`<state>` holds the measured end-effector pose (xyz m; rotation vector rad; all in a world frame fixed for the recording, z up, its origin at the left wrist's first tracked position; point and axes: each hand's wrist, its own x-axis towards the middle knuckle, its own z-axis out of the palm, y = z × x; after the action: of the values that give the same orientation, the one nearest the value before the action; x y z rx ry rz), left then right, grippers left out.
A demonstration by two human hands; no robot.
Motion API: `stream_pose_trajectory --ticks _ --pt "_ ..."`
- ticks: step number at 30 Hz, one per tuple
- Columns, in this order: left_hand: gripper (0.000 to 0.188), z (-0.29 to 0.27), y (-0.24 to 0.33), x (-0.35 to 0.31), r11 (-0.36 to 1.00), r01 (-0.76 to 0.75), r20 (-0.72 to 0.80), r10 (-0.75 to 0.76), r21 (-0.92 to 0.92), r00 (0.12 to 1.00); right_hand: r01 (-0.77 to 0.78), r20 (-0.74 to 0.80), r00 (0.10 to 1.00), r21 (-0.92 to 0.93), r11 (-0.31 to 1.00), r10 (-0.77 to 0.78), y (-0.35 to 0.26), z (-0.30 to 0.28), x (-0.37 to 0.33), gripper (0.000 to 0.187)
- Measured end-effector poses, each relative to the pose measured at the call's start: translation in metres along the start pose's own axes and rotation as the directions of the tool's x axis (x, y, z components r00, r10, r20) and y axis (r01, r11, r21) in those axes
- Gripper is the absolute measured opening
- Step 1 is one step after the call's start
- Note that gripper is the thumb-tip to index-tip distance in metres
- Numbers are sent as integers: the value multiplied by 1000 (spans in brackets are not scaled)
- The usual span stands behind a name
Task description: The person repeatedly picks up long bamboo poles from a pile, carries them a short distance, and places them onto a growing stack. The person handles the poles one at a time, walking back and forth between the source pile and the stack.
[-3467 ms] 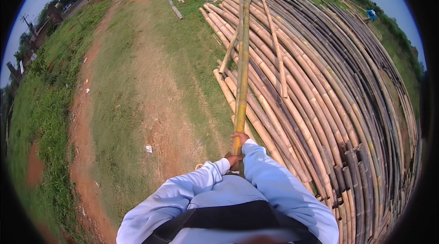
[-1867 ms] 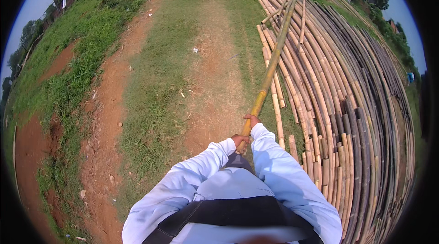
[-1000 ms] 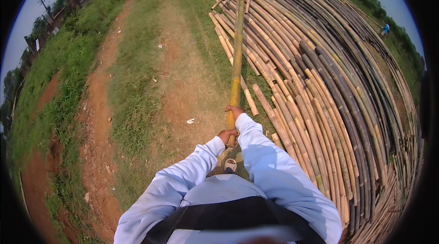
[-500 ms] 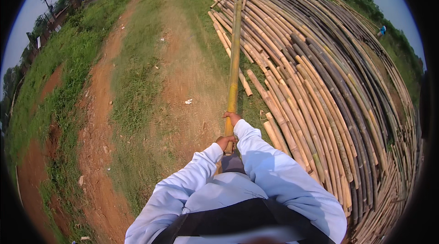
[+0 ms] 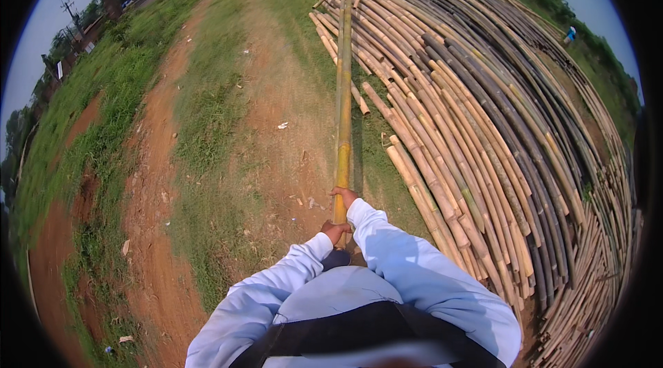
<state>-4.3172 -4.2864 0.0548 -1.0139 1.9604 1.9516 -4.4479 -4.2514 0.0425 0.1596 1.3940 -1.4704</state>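
A long green-yellow bamboo pole (image 5: 344, 112) stretches straight ahead from my body, its far end over the top of the stacked bamboo. My left hand (image 5: 335, 231) is closed round the pole's near end. Just ahead of it, my right hand (image 5: 344, 195) grips the same pole from the right side. Both arms are in pale blue-white sleeves and reach forward close together. The palms and some fingers are hidden behind the pole and the hands themselves.
A wide pile of tan and dark bamboo poles (image 5: 476, 154) lies to the right, its cut ends toward me. On the left run a dirt and grass track (image 5: 269, 92) and taller grass (image 5: 117, 85). A person in blue (image 5: 570, 34) is far off at the right.
The pile's near ends have shifted back and left in view as I move backward. The pole stays in both hands, and its far end now points slightly more to the left.
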Motion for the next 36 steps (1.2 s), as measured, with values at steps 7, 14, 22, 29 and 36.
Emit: stream_pose_trajectory --ticks 7,14,22,29,36 --pt "31 89 -54 -96 990 74 160 -55 -118 986 11 -94 995 -182 983 -28 74 -53 -114 36" --pt "34 150 -124 -187 996 18 129 -7 -84 992 31 -82 996 -25 999 -33 166 -72 -214 36" --pt "33 177 -182 -324 989 48 75 -38 -141 996 -9 -36 999 -89 996 6 266 -66 -299 32" --pt "33 216 -271 -430 1000 -3 -11 3 -3 1000 -49 24 998 -75 996 51 381 -64 -389 27" --pt "35 293 -319 -506 998 63 -40 -63 -2 997 -121 119 987 97 988 110 449 -113 -471 29"
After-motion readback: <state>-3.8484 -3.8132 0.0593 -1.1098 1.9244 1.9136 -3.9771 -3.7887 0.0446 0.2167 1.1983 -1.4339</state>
